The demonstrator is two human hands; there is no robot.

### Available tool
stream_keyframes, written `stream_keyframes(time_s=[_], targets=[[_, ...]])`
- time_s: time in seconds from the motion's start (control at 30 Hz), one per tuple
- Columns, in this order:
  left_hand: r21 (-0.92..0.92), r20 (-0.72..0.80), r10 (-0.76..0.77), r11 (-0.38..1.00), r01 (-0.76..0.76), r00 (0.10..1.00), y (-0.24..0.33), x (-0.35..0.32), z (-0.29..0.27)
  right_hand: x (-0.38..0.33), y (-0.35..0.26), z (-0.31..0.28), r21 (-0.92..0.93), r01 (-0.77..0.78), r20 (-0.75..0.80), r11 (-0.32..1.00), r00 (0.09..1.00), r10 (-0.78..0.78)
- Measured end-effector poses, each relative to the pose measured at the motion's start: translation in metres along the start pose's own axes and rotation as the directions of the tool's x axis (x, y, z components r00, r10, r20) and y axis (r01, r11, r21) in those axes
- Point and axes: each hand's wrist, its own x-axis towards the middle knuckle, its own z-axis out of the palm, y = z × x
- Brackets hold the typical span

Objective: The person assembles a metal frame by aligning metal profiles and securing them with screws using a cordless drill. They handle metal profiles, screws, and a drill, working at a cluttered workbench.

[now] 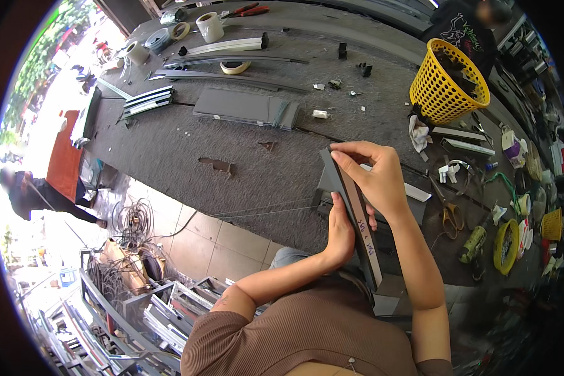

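A long dark grey profile bar (365,233) with a paler brownish face and handwriting on it slants in front of my body, its far end over the table edge. My left hand (340,233) is closed around its middle, thumb along the near side and fingertips showing past the other side. Near the far end, my right hand (376,178) pinches the bar between thumb and fingers. Beneath both hands lie grey flat pieces, partly hidden by the bar and my arms.
A dark-covered workbench (163,144) carries a stack of grey strips (241,105), tape rolls (210,26) and red-handled pliers (250,10). To the right stand a yellow perforated basket (442,88), scissors (451,216) and a yellow bowl (505,247). Another person (457,25) is at the far side.
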Motion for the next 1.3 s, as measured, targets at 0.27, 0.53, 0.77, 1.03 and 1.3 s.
stream_keyframes(time_s=[0.27,0.53,0.77,1.03,1.3], targets=[[0.064,-0.011,0.008,0.998,-0.007,1.000,0.000,-0.013,-0.004,0.000,0.001,0.008,-0.093,0.118,0.024,0.989,0.993,-0.116],[0.037,-0.073,0.068,0.997,-0.066,0.995,0.005,-0.016,-0.007,-0.003,-0.003,0.027,-0.040,0.117,0.000,0.992,0.993,-0.117],[-0.043,-0.282,-0.067,0.997,0.057,0.957,0.005,-0.004,-0.013,0.014,0.014,0.038,-0.198,0.341,-0.018,0.919,0.936,-0.351],[0.119,-0.278,0.019,0.993,0.015,0.960,-0.001,0.006,-0.009,0.020,0.039,0.043,-0.421,0.378,-0.058,0.825,0.896,-0.440],[0.023,-0.286,-0.034,0.999,0.042,0.958,0.014,0.027,-0.006,0.001,0.036,0.010,-0.348,0.441,-0.077,0.827,0.866,-0.494]])
